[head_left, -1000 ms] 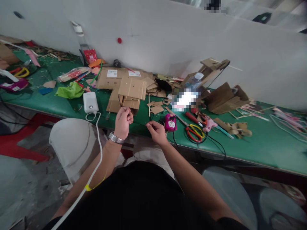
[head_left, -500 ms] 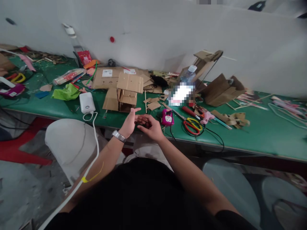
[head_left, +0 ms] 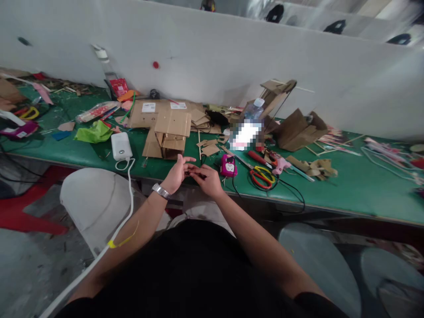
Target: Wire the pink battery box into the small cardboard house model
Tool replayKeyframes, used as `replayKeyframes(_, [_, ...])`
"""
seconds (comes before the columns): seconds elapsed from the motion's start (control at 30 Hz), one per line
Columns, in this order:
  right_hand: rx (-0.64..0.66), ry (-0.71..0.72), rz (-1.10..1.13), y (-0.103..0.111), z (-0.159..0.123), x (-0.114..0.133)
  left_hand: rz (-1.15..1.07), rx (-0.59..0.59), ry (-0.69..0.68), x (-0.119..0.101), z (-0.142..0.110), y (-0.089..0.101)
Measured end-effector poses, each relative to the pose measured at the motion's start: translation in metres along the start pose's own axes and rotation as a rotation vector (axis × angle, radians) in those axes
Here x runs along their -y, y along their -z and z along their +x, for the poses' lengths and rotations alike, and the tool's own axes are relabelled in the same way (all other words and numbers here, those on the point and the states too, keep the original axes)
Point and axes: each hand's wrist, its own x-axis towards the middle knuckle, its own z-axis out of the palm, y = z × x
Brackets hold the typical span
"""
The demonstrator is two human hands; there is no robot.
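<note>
My left hand (head_left: 177,173), with a metal watch on its wrist, hovers at the near edge of the green table (head_left: 347,194), thumb and fingers stretched out. My right hand (head_left: 207,179) meets it fingertip to fingertip, pinching a small dark thing that I cannot make out. Just beyond the hands stands a small cardboard house model (head_left: 170,134). A pink gadget (head_left: 228,165) with a black cable lies right of my right hand.
A white power bank (head_left: 121,145) with a white cable lies left. Red and yellow scissors (head_left: 263,176), a red-handled tool, a pink glue gun (head_left: 280,164), cardboard scraps and boxes (head_left: 298,128), green paper (head_left: 94,131) crowd the table. White chair (head_left: 96,203) at left; a white partition behind.
My hands were apart a second ago, the left raised in a loose fist. They have come together over the table edge, and the left hand's fingers have stretched out.
</note>
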Motion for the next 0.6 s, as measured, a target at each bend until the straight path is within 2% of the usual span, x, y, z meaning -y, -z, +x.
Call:
replayKeyframes(0.1, [-0.032, -0.072, 0.029, 0.002, 0.001, 0.001, 0.044, 0.001, -0.038, 0.006, 0.003, 0.003])
replayKeyframes(0.23, [-0.028, -0.174, 0.187, 0.006, 0.003, 0.001, 0.137, 0.006, -0.064, 0.008, 0.003, 0.003])
replayKeyframes(0.47, [-0.029, -0.243, 0.358, 0.006, 0.003, -0.006, 0.337, -0.010, -0.126, 0.002, -0.002, 0.003])
replayKeyframes(0.6, [-0.057, -0.251, 0.407, 0.004, 0.003, -0.009, 0.346, -0.032, -0.149, 0.004, -0.001, 0.010])
